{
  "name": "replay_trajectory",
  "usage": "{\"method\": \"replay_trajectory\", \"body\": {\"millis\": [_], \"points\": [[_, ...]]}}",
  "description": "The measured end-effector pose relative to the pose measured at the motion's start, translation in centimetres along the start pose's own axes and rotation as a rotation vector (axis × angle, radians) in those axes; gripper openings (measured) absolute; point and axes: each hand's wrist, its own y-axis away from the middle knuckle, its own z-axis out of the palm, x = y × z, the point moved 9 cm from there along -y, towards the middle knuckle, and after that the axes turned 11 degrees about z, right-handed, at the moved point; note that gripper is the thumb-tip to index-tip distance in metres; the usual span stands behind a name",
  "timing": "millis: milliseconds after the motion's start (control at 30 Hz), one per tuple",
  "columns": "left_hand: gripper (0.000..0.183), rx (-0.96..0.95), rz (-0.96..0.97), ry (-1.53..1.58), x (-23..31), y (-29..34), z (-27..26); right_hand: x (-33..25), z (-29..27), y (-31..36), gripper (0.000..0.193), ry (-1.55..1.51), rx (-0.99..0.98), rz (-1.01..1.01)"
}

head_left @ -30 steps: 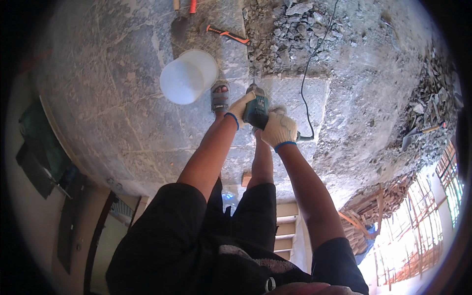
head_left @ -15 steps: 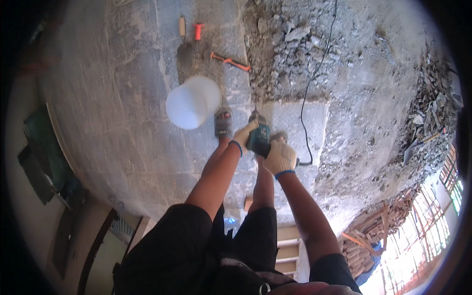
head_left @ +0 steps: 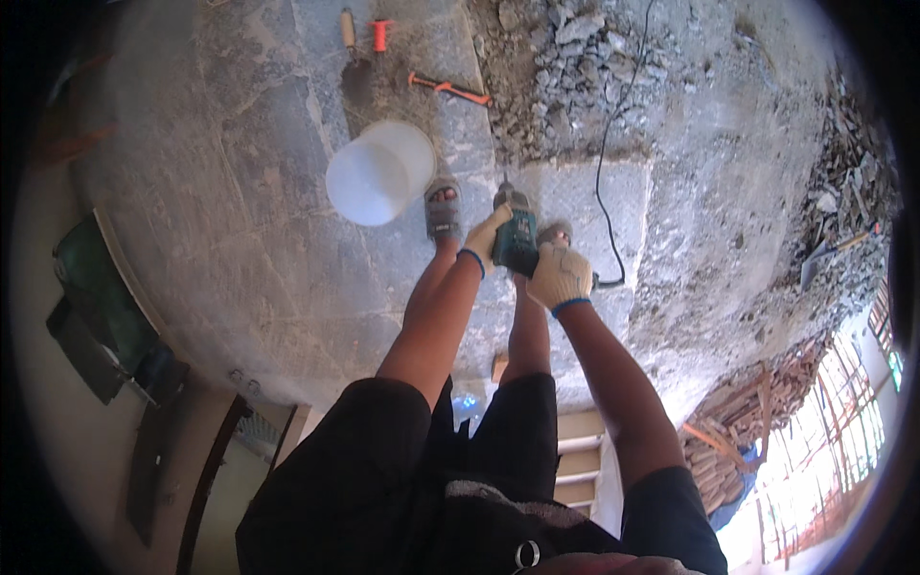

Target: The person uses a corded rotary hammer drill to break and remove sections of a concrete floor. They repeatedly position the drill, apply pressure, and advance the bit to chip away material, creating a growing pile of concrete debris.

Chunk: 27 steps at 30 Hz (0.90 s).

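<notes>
A teal and black corded power drill (head_left: 516, 241) is gripped in both of my gloved hands, low over the floor. From the left, my left hand (head_left: 486, 241) is closed around the side of its body. The rear handle is in my right hand (head_left: 562, 275), whose fingers wrap it and hide most of it. A thin bit (head_left: 506, 179) points away from me, toward the edge of the broken-up floor strip; whether its tip touches the concrete I cannot tell. My feet stand on either side, the right one partly hidden behind the tool.
Left of my feet stands a white bucket (head_left: 369, 182). Beyond it lie a trowel (head_left: 353, 67), a red-handled tool (head_left: 379, 34) and an orange and black hammer (head_left: 448, 88). Broken rubble (head_left: 585, 77) covers the far strip. A black cord (head_left: 601, 168) trails from the drill across the slab.
The whole view has shifted, so floor objects and drill appear higher in the picture. More of the drill's bit shows now. Both hands keep their hold on the drill.
</notes>
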Motion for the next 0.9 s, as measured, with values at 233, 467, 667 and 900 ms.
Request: {"method": "replay_trajectory", "body": {"millis": [233, 467, 667, 900], "points": [[0.058, 0.007, 0.007, -0.012, 1.0, 0.7, 0.8, 0.4, 1.2, -0.4, 0.041, 0.031, 0.053, -0.004], [0.056, -0.041, -0.001, 0.004, 0.9, 0.5, 0.8, 0.4, 1.1, -0.1, 0.025, -0.011, -0.032, 0.043], [0.057, -0.077, 0.02, -0.014, 2.0, 0.9, 0.8, -1.1, 0.0, 0.4, 0.022, -0.018, 0.055, 0.026], [0.057, -0.02, 0.004, -0.047, 2.8, 2.0, 0.4, -1.8, 1.0, 0.7, 0.024, 0.016, 0.002, 0.06]]}}
